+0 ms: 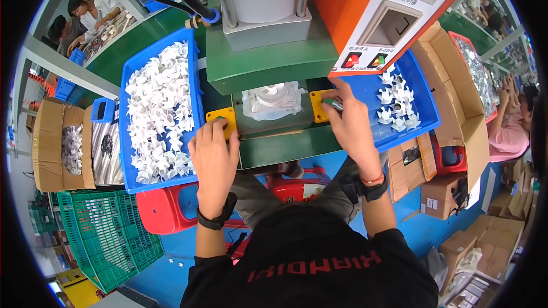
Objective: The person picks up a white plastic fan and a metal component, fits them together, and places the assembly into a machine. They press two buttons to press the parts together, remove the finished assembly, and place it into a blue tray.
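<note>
Both hands on the yellow press buttons, white part sits in the press.

L hand [214,154] lies flat, fingers bent down over the left yellow button box [224,118]; it holds nothing. R hand [351,122] is curled on the right yellow button box [319,104], fingertips on a green knob; can't tell if it grips anything else. The white plastic part [273,98] rests btw. the two boxes, under the big green press [268,63]. It looks light, thin & stiff, w/ small blades that may snap, so best picked up by its middle. More white parts fill the left blue tray [127,137]; a few lie in the right blue tray [425,102].
</note>
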Motion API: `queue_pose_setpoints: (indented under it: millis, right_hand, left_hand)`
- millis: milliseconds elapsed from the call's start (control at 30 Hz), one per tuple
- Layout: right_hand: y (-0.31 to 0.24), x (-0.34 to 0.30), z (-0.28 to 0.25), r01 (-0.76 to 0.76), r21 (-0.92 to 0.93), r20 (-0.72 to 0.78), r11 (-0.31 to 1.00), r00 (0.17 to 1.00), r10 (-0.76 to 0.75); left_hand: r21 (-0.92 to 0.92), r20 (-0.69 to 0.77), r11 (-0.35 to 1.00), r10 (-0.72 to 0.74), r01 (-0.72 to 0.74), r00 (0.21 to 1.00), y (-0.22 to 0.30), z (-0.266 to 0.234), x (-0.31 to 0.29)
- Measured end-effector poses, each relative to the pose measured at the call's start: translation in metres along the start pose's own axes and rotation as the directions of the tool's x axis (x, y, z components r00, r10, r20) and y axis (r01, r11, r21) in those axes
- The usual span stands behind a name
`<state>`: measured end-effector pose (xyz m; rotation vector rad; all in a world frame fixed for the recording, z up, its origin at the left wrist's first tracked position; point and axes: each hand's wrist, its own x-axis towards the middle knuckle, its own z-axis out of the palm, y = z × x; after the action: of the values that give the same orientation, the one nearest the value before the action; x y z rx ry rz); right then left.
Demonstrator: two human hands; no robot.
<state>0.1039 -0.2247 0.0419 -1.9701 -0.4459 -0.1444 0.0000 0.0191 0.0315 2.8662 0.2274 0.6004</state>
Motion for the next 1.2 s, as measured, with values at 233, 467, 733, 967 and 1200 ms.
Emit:
queue_pose_setpoints:
  millis: [233, 467, 733, 967, 1200]
  right_hand:
    - [0.01, -0.009, -0.013, 0.105, -0.517, 0.153, 0.849, 0.988, -0.029]
    - [0.022, -0.025, -0.029, -0.064, -0.125, -0.044, 0.99, 0.997, 0.059]
    - [0.036, -0.036, -0.037, -0.124, 0.302, -0.206, 0.945, 0.96, 0.192]
    - [0.043, -0.037, -0.037, -0.034, 0.512, -0.4, 0.858, 0.875, 0.273]
    - [0.049, -0.045, -0.04, 0.2, 0.588, -0.653, 0.783, 0.689, 0.315]
  left_hand:
    - [0.083, 0.035, 0.995, 0.051, -0.054, 0.998, -0.004, -0.003, 0.002]
    - [-0.274, -0.122, 0.96, 0.018, -0.051, 0.992, 0.022, -0.003, 0.036]
    - [-0.583, -0.083, 0.803, 0.091, -0.122, 0.992, 0.044, 0.021, 0.081]
    - [-0.692, 0.245, 0.684, -0.08, 0.232, 0.966, 0.067, 0.026, 0.067]
    - [-0.737, -0.237, 0.605, 0.185, -0.3, 0.954, 0.179, 0.06, 0.065]
